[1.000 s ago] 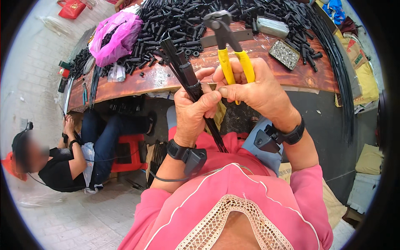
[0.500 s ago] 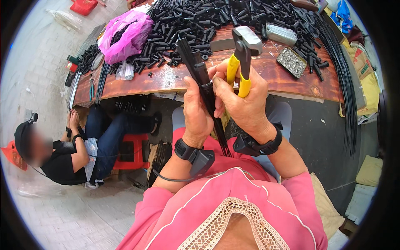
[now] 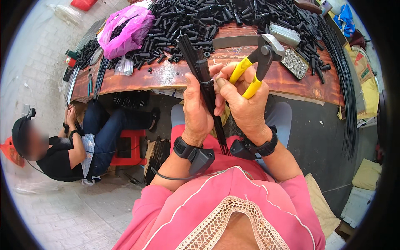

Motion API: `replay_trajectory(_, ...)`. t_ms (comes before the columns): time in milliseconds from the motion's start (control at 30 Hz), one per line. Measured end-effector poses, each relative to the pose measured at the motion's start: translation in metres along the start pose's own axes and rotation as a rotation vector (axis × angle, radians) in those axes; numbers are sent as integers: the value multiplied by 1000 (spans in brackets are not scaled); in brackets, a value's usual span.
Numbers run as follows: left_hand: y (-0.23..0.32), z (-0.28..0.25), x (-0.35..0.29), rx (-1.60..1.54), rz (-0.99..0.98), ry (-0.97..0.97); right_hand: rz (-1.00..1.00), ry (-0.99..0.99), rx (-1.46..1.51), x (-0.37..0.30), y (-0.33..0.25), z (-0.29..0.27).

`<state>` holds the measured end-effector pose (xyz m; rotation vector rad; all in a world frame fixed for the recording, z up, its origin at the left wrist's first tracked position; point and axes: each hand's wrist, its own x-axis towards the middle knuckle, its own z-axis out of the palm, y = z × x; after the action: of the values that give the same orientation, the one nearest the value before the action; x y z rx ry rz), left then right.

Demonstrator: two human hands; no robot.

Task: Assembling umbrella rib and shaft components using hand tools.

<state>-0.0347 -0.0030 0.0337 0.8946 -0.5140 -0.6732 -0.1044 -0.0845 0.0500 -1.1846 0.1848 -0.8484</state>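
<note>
Black rod bundle (image 3: 204, 75) and yellow-handled pliers (image 3: 263, 65)
Left hand (image 3: 197, 111) curls fingers round the bundle; right hand (image 3: 247, 107) clamps fingers on the pliers

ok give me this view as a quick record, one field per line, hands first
left hand: holding a bundle of black rods
right hand: holding pliers, thumb and fingers beside the bundle
pliers: yellow handles, head pointing up and right, away from the bundle
table: wooden, piled with black tubes
table left: pink bag
table right: tin of small metal pieces
nearby: seated co-worker, far left
</note>
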Motion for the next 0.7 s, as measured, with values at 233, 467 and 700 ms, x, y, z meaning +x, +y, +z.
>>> replay_trajectory(233,2,3,-2,0,2,53,-19,-9,-3,-4,4,2)
replay_trajectory(467,1,6,-1,41,-8,70,-46,23,-78,-5,5,1)
replay_trajectory(700,1,3,-1,-26,-20,52,16,-33,2,-2,4,-2)
